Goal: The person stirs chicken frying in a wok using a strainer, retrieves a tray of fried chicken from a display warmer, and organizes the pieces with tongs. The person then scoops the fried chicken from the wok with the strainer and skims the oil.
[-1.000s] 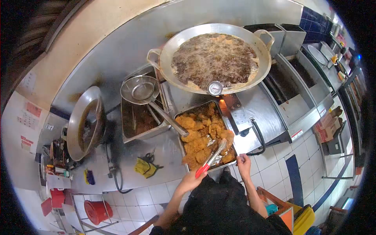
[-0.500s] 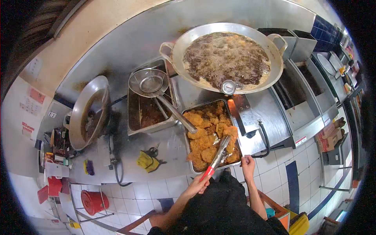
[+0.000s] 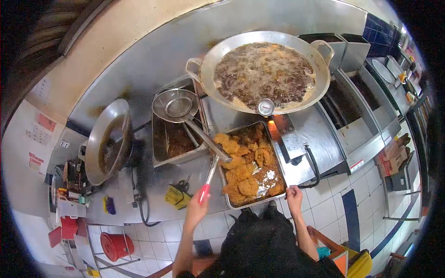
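Observation:
My left hand (image 3: pixel 198 211) is closed round the red handle of metal tongs (image 3: pixel 212 173), left of a metal tray (image 3: pixel 224 181). The tongs point up at the tray's left side, and their tips are partly hidden near the skimmer handle. Golden, breaded fried pieces (image 3: pixel 249 186) that look like chicken fill much of the tray; shiny metal shows between some of them. At the tray's near right corner, my right hand (image 3: pixel 294 199) has its fingers closed on the rim.
A large wok (image 3: pixel 204 85) of bubbling oil stands behind the tray, with a dial thermometer (image 3: pixel 265 107) at its near edge. A strainer skimmer (image 3: pixel 174 105) lies across a deep pan (image 3: pixel 160 161), its handle over the tray. A second wok (image 3: pixel 95 139) leans farther left, beyond yellow gloves (image 3: pixel 177 197).
My left hand has moved left with the tongs, whose tips went from the tray's right side to its left. The fried pieces on the right lie differently. My right hand stays at the corner.

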